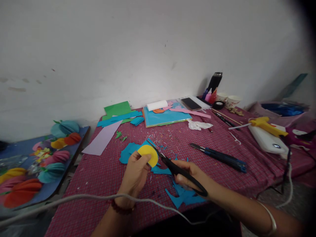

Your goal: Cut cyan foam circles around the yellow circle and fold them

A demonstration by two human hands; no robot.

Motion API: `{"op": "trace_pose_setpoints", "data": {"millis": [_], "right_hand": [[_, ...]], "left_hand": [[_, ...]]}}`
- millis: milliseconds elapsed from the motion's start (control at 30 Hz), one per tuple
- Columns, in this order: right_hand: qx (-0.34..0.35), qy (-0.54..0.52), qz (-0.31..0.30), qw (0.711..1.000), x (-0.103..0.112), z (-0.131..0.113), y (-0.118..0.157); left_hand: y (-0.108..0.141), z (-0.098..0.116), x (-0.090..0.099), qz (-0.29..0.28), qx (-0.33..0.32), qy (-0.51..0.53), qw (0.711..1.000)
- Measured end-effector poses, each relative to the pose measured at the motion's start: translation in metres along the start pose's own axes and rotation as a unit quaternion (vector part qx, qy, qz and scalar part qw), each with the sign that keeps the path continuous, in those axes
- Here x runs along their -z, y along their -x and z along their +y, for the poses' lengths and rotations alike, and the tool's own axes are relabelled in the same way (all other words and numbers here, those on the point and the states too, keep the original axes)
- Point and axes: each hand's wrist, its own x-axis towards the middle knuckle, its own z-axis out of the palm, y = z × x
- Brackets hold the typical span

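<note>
Between the thumb and fingers of my left hand point(138, 169) is a yellow paper circle point(151, 154), held above the table. My right hand point(189, 172) grips a pair of black-handled scissors point(176, 169), whose blades reach up and left past the circle's right edge. Whether the blades touch the paper I cannot tell. Cut blue paper pieces point(127, 153) lie behind my left hand, and blue scraps point(184, 196) are spread below my right hand. A dark blue utility knife point(219, 157) rests on the cloth to the right.
A checked red cloth point(98, 184) covers the table. Green point(118, 108) and lilac paper point(102, 138) lie at the back left, a phone point(191, 104) at the back. To the right sits a yellow glue gun point(268, 125). A white cable point(81, 196) crosses in front. Paper pumpkins point(23, 192) fill a blue board at left.
</note>
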Motion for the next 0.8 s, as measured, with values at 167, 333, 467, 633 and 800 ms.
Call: {"op": "trace_pose_setpoints", "data": {"millis": [167, 333, 467, 633, 800], "right_hand": [[0.026, 0.026, -0.005, 0.999, 0.004, -0.007, 0.003], [0.017, 0.043, -0.007, 0.999, 0.009, -0.013, 0.008], [-0.019, 0.037, -0.019, 0.999, 0.014, -0.016, 0.013], [-0.062, 0.048, -0.044, 0.996, 0.021, -0.019, 0.017], [-0.041, 0.068, -0.056, 0.995, 0.030, -0.017, 0.019]], "left_hand": [[0.001, 0.000, 0.000, -0.022, 0.005, -0.018, 1.000], [0.000, 0.000, 0.002, -0.032, 0.023, -0.033, 0.999], [0.001, 0.001, 0.000, -0.035, 0.044, -0.040, 0.998], [0.002, 0.000, -0.001, -0.035, 0.052, -0.058, 0.996], [0.002, 0.001, 0.003, -0.062, 0.058, -0.081, 0.993]]}}
